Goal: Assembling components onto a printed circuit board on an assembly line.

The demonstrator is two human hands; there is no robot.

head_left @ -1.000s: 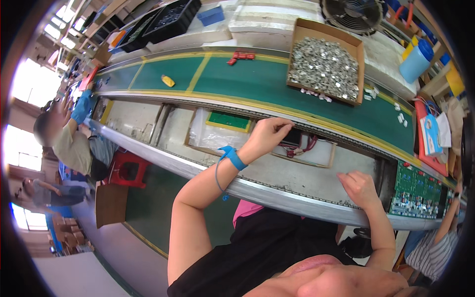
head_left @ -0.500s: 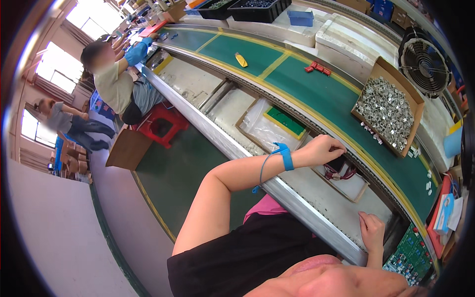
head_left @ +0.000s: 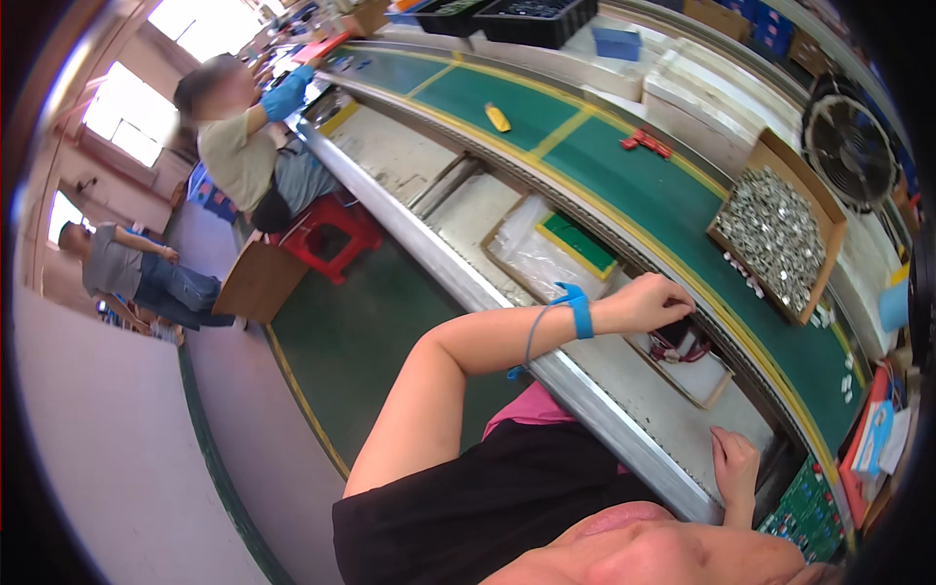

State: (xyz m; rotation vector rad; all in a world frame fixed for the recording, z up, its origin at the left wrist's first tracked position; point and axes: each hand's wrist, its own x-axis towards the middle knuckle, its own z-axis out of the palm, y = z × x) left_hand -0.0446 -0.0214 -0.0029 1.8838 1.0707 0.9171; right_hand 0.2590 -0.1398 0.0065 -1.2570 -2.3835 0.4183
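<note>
red cables are lying bunched beside a dark item in a shallow cardboard tray, which is sitting on the pale tabletop between the near metal rail and the conveyor belt. the person's left hand is hanging over the far side of these cables, close to the belt's near edge. its fingers are curling toward the thumb; one cannot tell whether they are gripping anything. a blue band is circling the left wrist, and a thin cord is trailing from it. the right hand is staying low at the near right, its fingers bending loosely; one cannot tell whether they are holding something. green circuit boards are lying just right of that hand.

left of the cables, a green board with a yellow border is resting beside clear plastic wrapping. on the belt, a cardboard box is holding a heap of small metal parts at the far right, while red components and a yellow object are lying farther left. a round fan is standing beyond the box. at the far left, a co-worker in blue gloves is sitting on a red stool, and another person is standing behind.
</note>
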